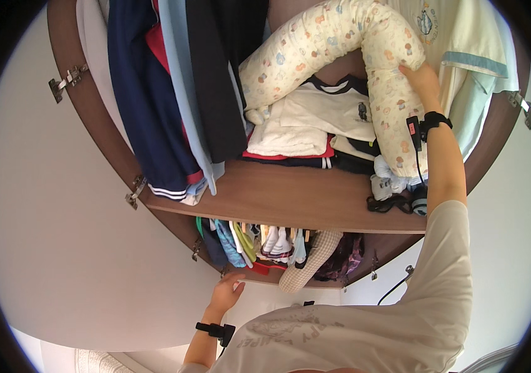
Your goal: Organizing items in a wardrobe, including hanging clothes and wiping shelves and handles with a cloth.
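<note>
A long, U-shaped pillow (315, 36) in cream fabric with small coloured prints arches over the upper shelf. My right hand (424, 82) grips its right arm, the thumb side lying on the fabric while the other fingers are mostly hidden. Under the arch are a folded white cloth (284, 133) and a white top with a dark collar (330, 110). Low on the left, my left hand (227, 292) holds nothing, its fingers apart close to the lower shelf's front edge (265, 283).
Dark and blue garments (153, 105) hang at the left, pale shirts (474, 68) at the right. Small bundled items (396, 186) lie on the upper shelf (290, 189). The lower compartment holds small hanging clothes (278, 241) and a checked, tube-like cushion (310, 261). A white door (60, 217) stands at left.
</note>
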Demonstrator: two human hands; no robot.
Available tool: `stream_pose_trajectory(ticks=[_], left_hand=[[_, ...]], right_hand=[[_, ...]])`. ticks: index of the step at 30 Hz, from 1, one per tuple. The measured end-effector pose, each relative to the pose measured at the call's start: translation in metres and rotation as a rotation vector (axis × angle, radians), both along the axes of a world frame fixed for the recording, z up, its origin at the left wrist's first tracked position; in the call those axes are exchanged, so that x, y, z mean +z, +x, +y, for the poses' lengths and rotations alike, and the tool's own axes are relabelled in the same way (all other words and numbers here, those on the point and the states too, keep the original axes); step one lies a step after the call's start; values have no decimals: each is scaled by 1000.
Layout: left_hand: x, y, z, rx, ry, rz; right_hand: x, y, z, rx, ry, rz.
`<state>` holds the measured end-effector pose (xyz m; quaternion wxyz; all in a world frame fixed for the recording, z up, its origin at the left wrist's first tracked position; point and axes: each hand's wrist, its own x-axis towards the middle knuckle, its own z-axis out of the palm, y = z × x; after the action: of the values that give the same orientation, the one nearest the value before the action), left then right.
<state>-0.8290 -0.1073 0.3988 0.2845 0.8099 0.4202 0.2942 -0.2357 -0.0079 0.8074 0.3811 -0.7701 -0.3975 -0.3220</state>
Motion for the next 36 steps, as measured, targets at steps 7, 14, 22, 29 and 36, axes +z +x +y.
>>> stream_pose_trajectory(ticks=[7, 14, 22, 29, 36], left_hand=[[65, 55, 11, -51, 74, -101], [104, 88, 63, -123, 329, -288], [131, 118, 100, -413, 43, -617], [187, 167, 136, -791, -755, -1166], [235, 237, 228, -753, -1245, -1463]], right_hand=[[12, -44, -13, 61, 189, -223], [81, -153, -90, 108, 290, -364], [54, -236, -187, 76, 272, -595], [-16, -282, -282, 9, -44, -1087], [-67, -310, -291, 118, -230, -1029]])
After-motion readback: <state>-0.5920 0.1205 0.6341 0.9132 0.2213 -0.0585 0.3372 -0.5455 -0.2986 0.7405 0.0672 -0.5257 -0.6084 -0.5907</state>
